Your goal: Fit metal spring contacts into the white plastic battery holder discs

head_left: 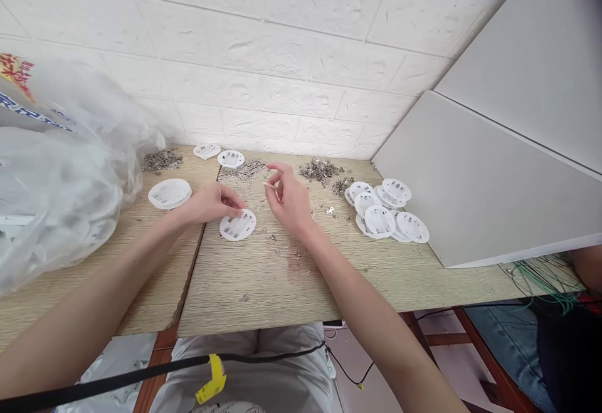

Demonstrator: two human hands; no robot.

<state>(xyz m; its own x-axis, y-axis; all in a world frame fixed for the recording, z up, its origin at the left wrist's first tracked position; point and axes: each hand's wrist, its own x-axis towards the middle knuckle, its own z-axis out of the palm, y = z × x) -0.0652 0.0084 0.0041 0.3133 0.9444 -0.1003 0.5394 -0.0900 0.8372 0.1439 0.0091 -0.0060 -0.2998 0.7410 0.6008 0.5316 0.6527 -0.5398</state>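
My left hand (215, 203) is closed, its fingertips on the upper edge of a round white plastic disc (237, 227) lying on the table. Slots and small metal pieces show on the disc's face. To its right, my right hand (289, 201) hovers over the table with thumb and fingers drawn together. Whatever is between those fingertips is too small to make out. Just behind the hands lies a heap of small metal clips (244, 172), and a darker heap of metal pieces (320, 170) is to the right. Single clips (273, 237) are scattered around the disc.
Overlapping white discs (380, 220) are piled at right beside a grey-white panel (508, 181). Further discs (169, 193) lie at left, near a bulky clear plastic bag (61, 193). A white brick-pattern wall (282, 43) borders the back. A black cable (155, 369) crosses in front.
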